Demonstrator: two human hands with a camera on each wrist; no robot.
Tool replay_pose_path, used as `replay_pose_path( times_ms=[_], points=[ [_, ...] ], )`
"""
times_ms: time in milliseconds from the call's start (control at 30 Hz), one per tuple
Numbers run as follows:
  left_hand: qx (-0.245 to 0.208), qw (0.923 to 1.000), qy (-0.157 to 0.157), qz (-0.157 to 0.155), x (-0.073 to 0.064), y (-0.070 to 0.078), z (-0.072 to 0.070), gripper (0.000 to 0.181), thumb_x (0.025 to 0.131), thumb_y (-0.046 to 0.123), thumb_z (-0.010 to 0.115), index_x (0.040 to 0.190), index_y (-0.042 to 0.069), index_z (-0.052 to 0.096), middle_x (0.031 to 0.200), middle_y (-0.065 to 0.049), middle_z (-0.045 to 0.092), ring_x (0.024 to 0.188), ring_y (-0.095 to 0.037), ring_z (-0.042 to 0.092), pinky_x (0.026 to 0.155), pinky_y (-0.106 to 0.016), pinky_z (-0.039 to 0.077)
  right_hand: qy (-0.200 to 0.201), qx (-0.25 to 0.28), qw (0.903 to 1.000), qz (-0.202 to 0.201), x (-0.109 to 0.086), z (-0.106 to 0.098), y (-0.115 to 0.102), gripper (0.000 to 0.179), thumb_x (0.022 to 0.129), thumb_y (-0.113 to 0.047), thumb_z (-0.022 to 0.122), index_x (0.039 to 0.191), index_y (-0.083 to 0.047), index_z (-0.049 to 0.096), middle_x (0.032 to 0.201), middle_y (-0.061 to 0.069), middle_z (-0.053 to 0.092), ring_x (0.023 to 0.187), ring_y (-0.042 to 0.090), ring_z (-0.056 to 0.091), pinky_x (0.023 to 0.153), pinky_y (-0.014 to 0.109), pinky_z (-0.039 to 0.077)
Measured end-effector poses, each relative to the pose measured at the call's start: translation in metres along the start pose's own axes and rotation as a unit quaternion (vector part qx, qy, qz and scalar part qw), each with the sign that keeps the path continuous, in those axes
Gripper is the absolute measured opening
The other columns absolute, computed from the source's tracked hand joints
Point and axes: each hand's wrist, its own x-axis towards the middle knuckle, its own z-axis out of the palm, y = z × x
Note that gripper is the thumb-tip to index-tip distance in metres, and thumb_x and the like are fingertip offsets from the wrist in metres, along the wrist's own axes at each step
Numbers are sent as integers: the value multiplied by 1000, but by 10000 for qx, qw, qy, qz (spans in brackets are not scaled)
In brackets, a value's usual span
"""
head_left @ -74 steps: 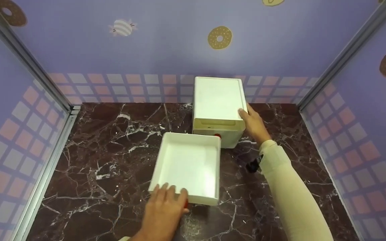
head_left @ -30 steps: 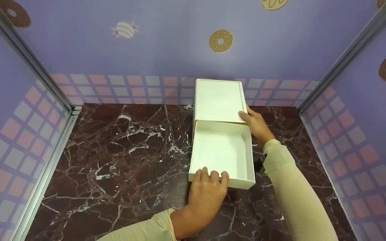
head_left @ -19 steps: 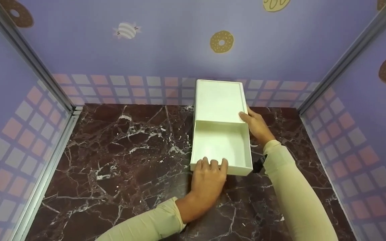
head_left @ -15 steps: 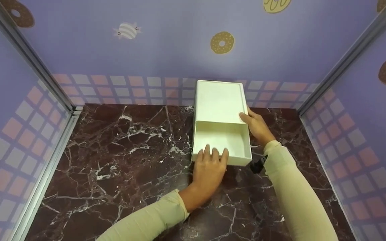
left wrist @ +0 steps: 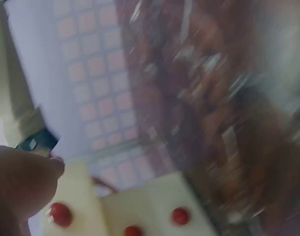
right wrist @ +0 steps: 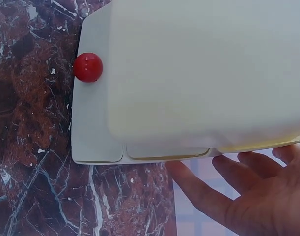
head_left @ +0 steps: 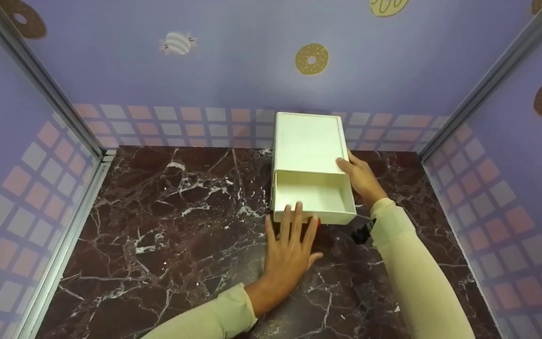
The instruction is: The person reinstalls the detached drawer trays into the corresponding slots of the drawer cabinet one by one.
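A white drawer cabinet (head_left: 308,141) stands against the back wall. Its top drawer (head_left: 315,193), bare inside, sticks partway out of the front. My left hand (head_left: 290,254) has its fingers spread straight, the tips at the drawer's front rim. Beside those fingers a red knob (head_left: 318,221) is partly covered. With my right hand (head_left: 364,179) I hold the cabinet's right side, thumb over the top edge. The fingers (right wrist: 238,172) lie along that side in the right wrist view. The blurred left wrist view shows further red knobs (left wrist: 180,216) on the lower fronts.
The cabinet rests on a dark marbled tabletop (head_left: 167,249). Purple patterned walls (head_left: 228,61) enclose it at the back and both sides, with metal strips (head_left: 64,89) at the corners. A black device (head_left: 362,233) sits at my right wrist.
The loose drawer has moved right and into the cabinet's top slot, then slid backward. My left fingers, earlier hooked over its front rim, are now straight and spread. My right hand stays put.
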Motion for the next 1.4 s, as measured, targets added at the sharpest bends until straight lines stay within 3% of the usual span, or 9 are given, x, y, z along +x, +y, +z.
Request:
replay_pose_path(
  times_ms=[133,300,567,767,867,967,1133,1233,1400],
  points=[
    [-57,9998,-156,-89,-22,6,17,95,91,79,44,164,29,12,171,-21,9,157,-41,15,110,-79,29,-87,226,9997,98,-10,0,-14,64,106,-40,48,163,-32,20,153,19,49,123,40,59,92,52,57],
    [-177,9993,-327,-70,-26,7,27,95,92,76,47,165,30,6,172,-18,4,158,-40,12,109,-82,26,-64,251,9996,125,-8,1,-12,63,107,-39,47,163,-31,20,155,18,47,126,41,58,95,55,55],
    [-7,9957,-913,-149,1,2,35,92,96,72,42,164,31,-5,171,-15,-12,158,-42,1,108,-86,20,-48,125,9999,74,3,-1,3,64,105,-47,49,162,-38,20,163,8,40,130,32,55,102,50,53],
    [32,9958,-870,-291,22,-3,46,90,98,69,45,165,32,-1,173,-11,-5,159,-40,6,108,-84,23,-146,209,9996,150,-8,0,-12,64,107,-38,47,163,-30,17,167,9,31,140,35,48,114,53,43],
    [25,9983,-498,-310,26,-3,42,92,95,68,52,166,28,9,173,-10,2,159,-39,12,108,-84,25,-136,215,9995,180,-16,2,-24,64,107,-34,47,164,-25,19,166,12,31,141,36,48,116,53,42],
    [12,9986,505,-143,33,-1,36,76,96,51,61,160,21,34,170,-10,23,154,-38,29,107,-79,33,-146,181,9997,101,-21,2,-29,65,107,-35,47,164,-22,18,165,15,32,140,36,49,115,53,43],
    [-136,9714,2333,415,60,0,31,33,96,18,60,127,15,71,138,-6,64,126,-29,60,96,-50,57,-101,205,9997,-28,-23,0,-29,64,107,-35,46,164,-22,19,160,19,41,127,37,59,101,49,54],
    [-280,9622,2650,563,76,-1,32,24,98,16,55,109,12,76,113,-4,70,103,-22,63,76,-31,57,-76,206,9998,-9,-23,0,-30,63,107,-34,46,163,-24,20,157,18,45,121,33,62,94,42,58],
    [-496,9616,2615,675,86,-3,33,20,94,8,55,85,9,73,92,-5,63,82,-19,55,61,-22,48,-115,276,9995,80,-15,1,-21,63,107,-34,46,163,-27,19,151,21,52,114,31,64,86,39,60]
  ],
)
